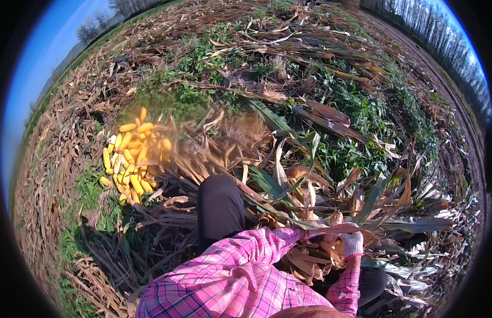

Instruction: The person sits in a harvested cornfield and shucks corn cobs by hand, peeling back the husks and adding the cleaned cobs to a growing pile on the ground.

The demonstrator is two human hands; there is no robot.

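Note:
A partly husked ear of corn (335, 218) shows its tip among dry husks, between my two hands. My right hand (352, 241), in a pale knit glove with a pink-edged cuff, is closed on the dry husk leaves (341, 228) right of the ear. My left hand (318, 230) is at the ear's left side; a brown leaf crosses it and hides most of its fingers, so its grip cannot be made out. Peeled tan husks (309, 258) hang below both hands. Corn stalks with long leaves (269, 187) lie in front of me.
A pile of bare yellow corn cobs (130, 167) lies on the ground at left, beyond my bent knee (220, 202). Green weeds (349, 107) and flattened dry stalks (309, 43) spread ahead. A dirt track (440, 75) and a row of trees (436, 31) border the right.

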